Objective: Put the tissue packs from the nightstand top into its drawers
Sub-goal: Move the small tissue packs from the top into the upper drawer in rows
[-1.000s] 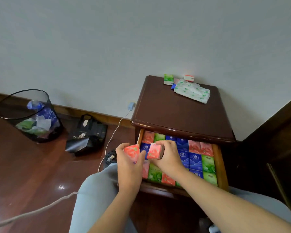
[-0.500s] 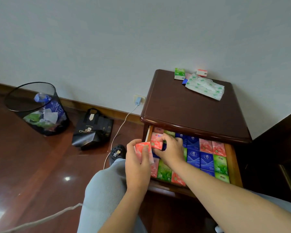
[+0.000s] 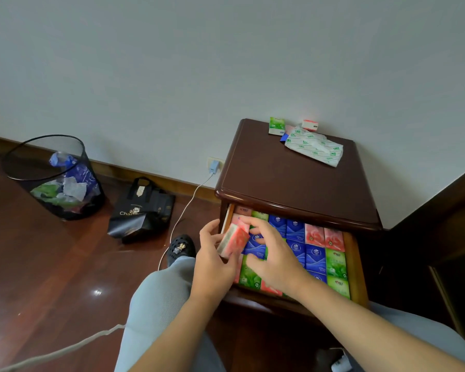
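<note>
The dark wooden nightstand point(image 3: 293, 178) has its top drawer point(image 3: 357, 267) pulled out, filled with rows of red, green and blue tissue packs point(image 3: 314, 255). My left hand point(image 3: 212, 264) grips a red tissue pack point(image 3: 232, 241), tilted on edge at the drawer's left side. My right hand point(image 3: 273, 253) lies over the drawer with fingers stretched out; its fingertips touch a pink pack point(image 3: 239, 220) lying at the back left. On the nightstand top near the wall lie a green pack point(image 3: 276, 126), a red-and-white pack point(image 3: 310, 125) and a crumpled white-green wrapper point(image 3: 314, 147).
A black mesh waste bin point(image 3: 54, 178) with rubbish stands at the left wall. A black paper bag point(image 3: 142, 208) lies on the wooden floor beside a white charger cable point(image 3: 188, 202). My knees and a black shoe point(image 3: 180, 247) are below. Dark furniture point(image 3: 454, 237) borders the right.
My right hand has set its pink pack down at the drawer's back left and let its fingers straighten. My left hand has brought its red pack to the drawer's left edge.
</note>
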Demonstrator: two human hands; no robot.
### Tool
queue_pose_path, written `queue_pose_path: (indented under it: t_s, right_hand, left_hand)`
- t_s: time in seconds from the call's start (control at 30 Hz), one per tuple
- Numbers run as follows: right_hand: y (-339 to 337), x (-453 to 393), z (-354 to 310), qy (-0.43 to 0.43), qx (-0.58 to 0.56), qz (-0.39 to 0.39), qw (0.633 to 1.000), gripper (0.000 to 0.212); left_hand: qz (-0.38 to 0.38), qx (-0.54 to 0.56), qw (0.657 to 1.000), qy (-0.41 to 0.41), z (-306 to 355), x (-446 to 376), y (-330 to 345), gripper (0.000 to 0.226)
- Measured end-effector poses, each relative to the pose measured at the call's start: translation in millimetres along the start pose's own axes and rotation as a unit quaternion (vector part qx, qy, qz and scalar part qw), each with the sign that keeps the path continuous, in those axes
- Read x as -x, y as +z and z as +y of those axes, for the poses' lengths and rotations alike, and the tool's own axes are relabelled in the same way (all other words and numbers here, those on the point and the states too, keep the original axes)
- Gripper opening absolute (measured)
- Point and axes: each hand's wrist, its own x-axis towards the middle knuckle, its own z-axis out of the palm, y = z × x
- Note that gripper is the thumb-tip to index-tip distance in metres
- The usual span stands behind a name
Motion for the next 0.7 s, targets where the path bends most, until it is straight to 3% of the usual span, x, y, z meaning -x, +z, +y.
queue_pose_path:
  t_s: [0.17,0.3,0.4,0.47,0.57,0.7]
  right_hand:
    - [-21.2,-1.3,0.4,0.028,0.056,-0.027,0.998,0.037]
    - [-32.8,4.2,9.5,0.078,0.114,-0.098,0.986,0.032]
    - [-29.9,8.5,14.2,0.110,0.109,-0.095,0.983,0.025]
    - [-25.6,10.9,20.7,0.130,0.102,-0.080,0.983,0.025]
    - [-19.5,11.4,32.9,0.235,-0.019,0.008,0.972,0.022]
    - [-12.0,0.2,40.6,0.396,-0.240,0.127,0.877,0.021]
  left_hand:
    - [-0.062,-0.008,0.997,0.047,-4.7,2.0,4.5,0.080]
    - [-0.128,-0.041,0.989,0.060,-10.7,2.4,3.7,0.083]
    - [-0.169,-0.056,0.982,0.067,-9.8,4.2,4.4,0.081]
    - [-0.147,-0.072,0.983,0.086,-7.7,4.9,5.1,0.074]
    - [-0.069,-0.149,0.979,0.123,-4.7,6.0,5.9,0.060]
    - [-0.085,-0.286,0.944,0.144,-1.8,5.4,11.4,0.049]
